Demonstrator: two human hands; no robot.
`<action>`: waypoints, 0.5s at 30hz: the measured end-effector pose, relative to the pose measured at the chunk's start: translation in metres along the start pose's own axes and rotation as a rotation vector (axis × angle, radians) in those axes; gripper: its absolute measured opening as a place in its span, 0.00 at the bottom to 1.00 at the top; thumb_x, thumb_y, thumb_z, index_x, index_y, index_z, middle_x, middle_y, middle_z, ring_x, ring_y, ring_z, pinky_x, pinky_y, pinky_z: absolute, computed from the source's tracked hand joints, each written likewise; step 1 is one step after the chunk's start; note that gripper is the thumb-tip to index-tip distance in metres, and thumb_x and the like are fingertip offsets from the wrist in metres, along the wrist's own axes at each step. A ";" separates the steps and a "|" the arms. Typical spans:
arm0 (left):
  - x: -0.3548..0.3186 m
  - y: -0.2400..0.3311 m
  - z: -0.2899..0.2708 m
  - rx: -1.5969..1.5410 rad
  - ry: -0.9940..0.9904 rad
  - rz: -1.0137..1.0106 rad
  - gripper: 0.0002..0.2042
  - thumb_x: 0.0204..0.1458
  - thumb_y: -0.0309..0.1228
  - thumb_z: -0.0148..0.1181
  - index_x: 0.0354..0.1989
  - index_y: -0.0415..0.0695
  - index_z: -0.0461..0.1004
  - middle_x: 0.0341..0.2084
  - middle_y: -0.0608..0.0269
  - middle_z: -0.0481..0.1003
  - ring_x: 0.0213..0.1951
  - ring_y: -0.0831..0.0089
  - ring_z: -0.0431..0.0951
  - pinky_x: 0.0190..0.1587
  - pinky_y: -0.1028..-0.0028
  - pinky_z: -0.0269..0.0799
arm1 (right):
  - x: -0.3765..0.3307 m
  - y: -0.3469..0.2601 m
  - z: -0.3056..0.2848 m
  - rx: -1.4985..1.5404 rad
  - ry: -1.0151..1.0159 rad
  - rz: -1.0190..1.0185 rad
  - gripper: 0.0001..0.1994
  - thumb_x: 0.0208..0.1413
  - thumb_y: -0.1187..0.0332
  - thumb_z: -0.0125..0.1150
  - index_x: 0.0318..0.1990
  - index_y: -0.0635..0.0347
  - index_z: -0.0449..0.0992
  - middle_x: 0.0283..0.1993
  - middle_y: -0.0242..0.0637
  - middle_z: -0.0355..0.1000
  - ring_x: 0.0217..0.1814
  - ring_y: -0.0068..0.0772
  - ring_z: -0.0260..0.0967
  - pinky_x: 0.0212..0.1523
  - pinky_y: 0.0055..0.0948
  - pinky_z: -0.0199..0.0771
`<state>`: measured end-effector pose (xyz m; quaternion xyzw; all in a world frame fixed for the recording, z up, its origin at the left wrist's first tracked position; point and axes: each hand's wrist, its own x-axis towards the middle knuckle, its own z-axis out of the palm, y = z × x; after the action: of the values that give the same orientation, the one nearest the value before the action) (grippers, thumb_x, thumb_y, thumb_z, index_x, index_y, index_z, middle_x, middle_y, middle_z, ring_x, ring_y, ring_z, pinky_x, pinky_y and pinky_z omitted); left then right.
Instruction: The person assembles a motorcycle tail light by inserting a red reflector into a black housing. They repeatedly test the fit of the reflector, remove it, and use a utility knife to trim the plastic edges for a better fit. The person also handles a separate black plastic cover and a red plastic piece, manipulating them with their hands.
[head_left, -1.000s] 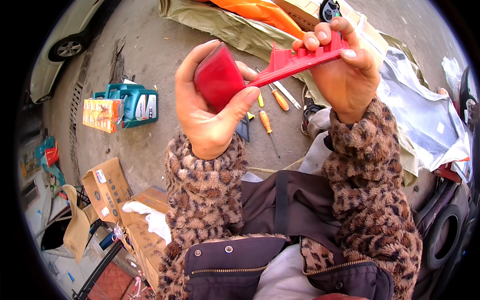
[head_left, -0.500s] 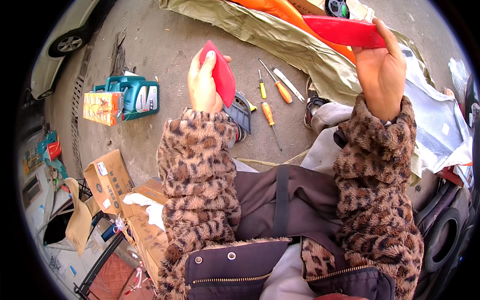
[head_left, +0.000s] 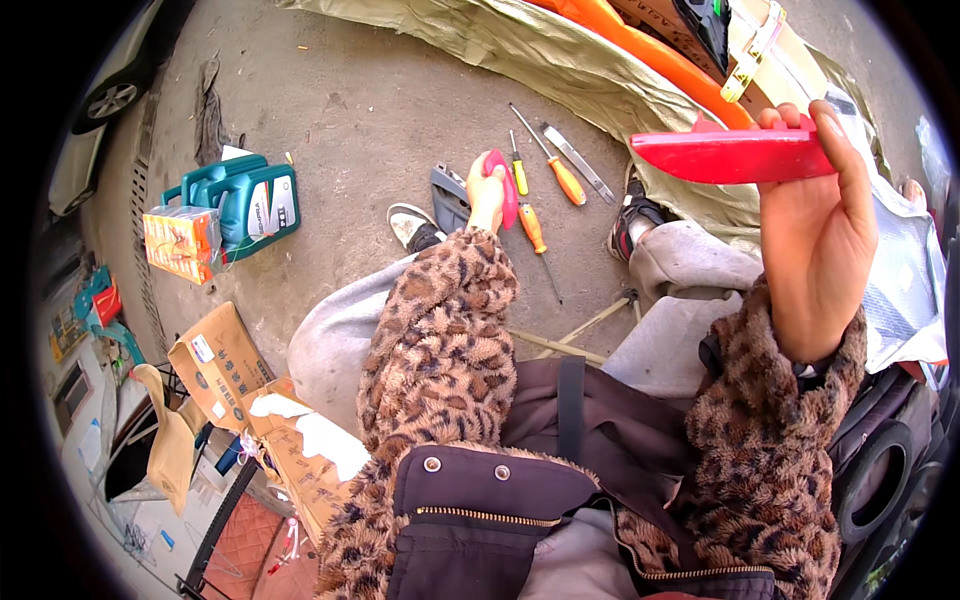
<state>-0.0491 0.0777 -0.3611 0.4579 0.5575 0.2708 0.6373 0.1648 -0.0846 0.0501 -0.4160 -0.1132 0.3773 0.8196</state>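
My right hand (head_left: 822,240), raised at the right, is closed on a long red plastic piece (head_left: 730,158) with a tapered end pointing left. Low over the ground in the middle, my left hand (head_left: 485,195) grips another red plastic piece (head_left: 509,205), partly covered by the fingers. Just left of that hand lies a dark grey plastic part (head_left: 449,197), by my left shoe (head_left: 412,226). On the ground to its right are a small yellow-handled screwdriver (head_left: 519,175), two orange-handled screwdrivers (head_left: 568,184) and a silver-grey flat tool (head_left: 580,163).
Teal jugs (head_left: 262,210) and an orange packaged box (head_left: 178,243) stand at the left. An opened cardboard box (head_left: 225,365) sits at lower left. A tan sheet (head_left: 560,70) and orange material (head_left: 650,65) spread across the far side. A tyre (head_left: 878,480) is at lower right.
My left hand has lowered its red piece toward the ground beside the grey part. The right hand has moved right and nearer, still holding its red piece.
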 end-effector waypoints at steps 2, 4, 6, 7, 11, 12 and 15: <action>0.005 -0.010 0.002 -0.079 -0.007 -0.076 0.25 0.57 0.17 0.54 0.65 0.40 0.64 0.48 0.53 0.75 0.44 0.68 0.78 0.47 0.70 0.76 | -0.010 0.001 0.004 -0.032 -0.029 0.041 0.13 0.66 0.70 0.51 0.53 0.68 0.66 0.48 0.45 0.69 0.56 0.42 0.65 0.63 0.40 0.61; 0.007 -0.006 0.003 -0.082 -0.009 -0.100 0.26 0.56 0.17 0.56 0.65 0.40 0.65 0.50 0.54 0.74 0.47 0.68 0.77 0.50 0.71 0.74 | -0.010 -0.001 0.007 -0.066 -0.022 0.082 0.13 0.67 0.70 0.50 0.55 0.68 0.64 0.49 0.45 0.66 0.58 0.40 0.62 0.63 0.38 0.59; 0.007 -0.006 -0.002 -0.019 -0.023 -0.064 0.26 0.54 0.18 0.58 0.64 0.40 0.66 0.51 0.54 0.74 0.50 0.68 0.75 0.53 0.71 0.72 | -0.016 0.001 0.008 -0.118 -0.015 0.087 0.14 0.67 0.70 0.50 0.55 0.67 0.64 0.49 0.45 0.66 0.57 0.39 0.62 0.63 0.38 0.59; 0.007 -0.003 -0.006 0.012 -0.023 -0.041 0.26 0.53 0.19 0.58 0.63 0.39 0.66 0.52 0.54 0.74 0.52 0.67 0.75 0.55 0.71 0.71 | -0.016 0.003 0.009 -0.141 -0.019 0.092 0.14 0.67 0.69 0.50 0.55 0.67 0.64 0.49 0.45 0.66 0.57 0.39 0.62 0.63 0.38 0.59; -0.014 0.036 0.016 0.719 0.180 0.191 0.22 0.55 0.24 0.59 0.60 0.38 0.68 0.49 0.53 0.74 0.48 0.65 0.76 0.51 0.70 0.73 | -0.006 0.032 0.010 -0.277 0.185 0.001 0.14 0.61 0.71 0.57 0.52 0.67 0.66 0.40 0.42 0.73 0.46 0.40 0.72 0.55 0.40 0.71; -0.014 0.053 0.029 0.327 0.047 0.087 0.19 0.58 0.26 0.58 0.58 0.37 0.69 0.49 0.53 0.75 0.46 0.65 0.77 0.49 0.70 0.75 | 0.001 0.037 0.010 -0.275 0.177 0.025 0.15 0.60 0.72 0.58 0.52 0.67 0.66 0.38 0.42 0.74 0.42 0.39 0.74 0.51 0.39 0.73; -0.042 0.139 0.062 -0.414 -0.600 -0.126 0.18 0.67 0.39 0.50 0.55 0.36 0.69 0.44 0.53 0.77 0.41 0.68 0.80 0.44 0.69 0.79 | 0.011 0.052 0.013 -0.273 0.192 0.071 0.16 0.57 0.73 0.58 0.51 0.68 0.66 0.35 0.42 0.74 0.33 0.34 0.75 0.39 0.32 0.78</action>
<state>0.0233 0.0847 -0.2208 0.3429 0.3063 0.1916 0.8671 0.1385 -0.0502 0.0166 -0.5612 -0.0698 0.3455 0.7489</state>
